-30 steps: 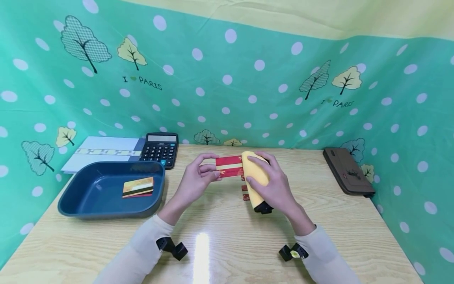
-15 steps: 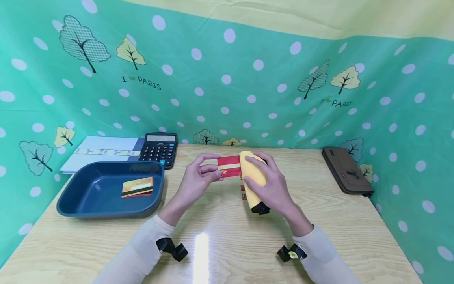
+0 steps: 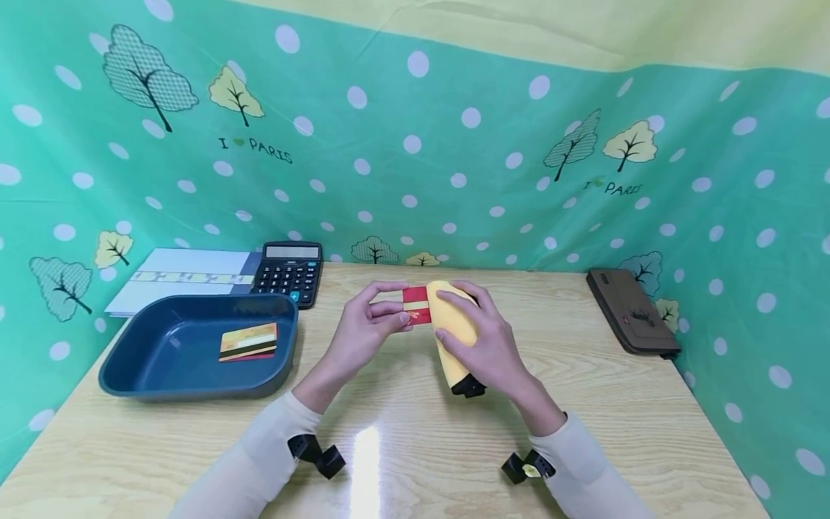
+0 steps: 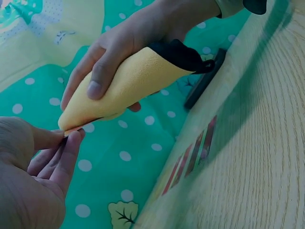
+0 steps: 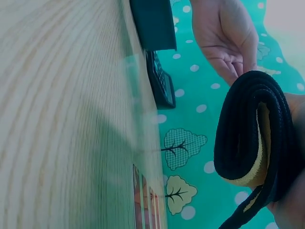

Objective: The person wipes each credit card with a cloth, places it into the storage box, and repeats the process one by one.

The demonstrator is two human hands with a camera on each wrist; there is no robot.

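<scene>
In the head view, my left hand [image 3: 364, 328] pinches the left end of a red card with a pale stripe [image 3: 417, 305]. My right hand [image 3: 485, 339] grips a soft yellow roll with black edging [image 3: 452, 324], its fingers curled over the top. The card's right part is hidden by the roll. Coiled layers and a dangling black strap show at the end of the roll [image 5: 240, 129] in the right wrist view. Seen from the left wrist, both hands are above the tabletop, and red-striped flat pieces [image 4: 190, 155] lie on the wood below.
A blue tray [image 3: 132, 357] holding gold and red cards [image 3: 249, 340] stands at the left. Behind it are a black calculator [image 3: 288, 274] and white papers [image 3: 175, 277]. A brown zip case [image 3: 632, 311] lies at the right, and a green dotted curtain [image 3: 415, 180] encloses the table.
My right hand and the yellow roll have shifted left towards my left hand. Less of the red card shows between them, and the striped pieces have become hidden in the head view.
</scene>
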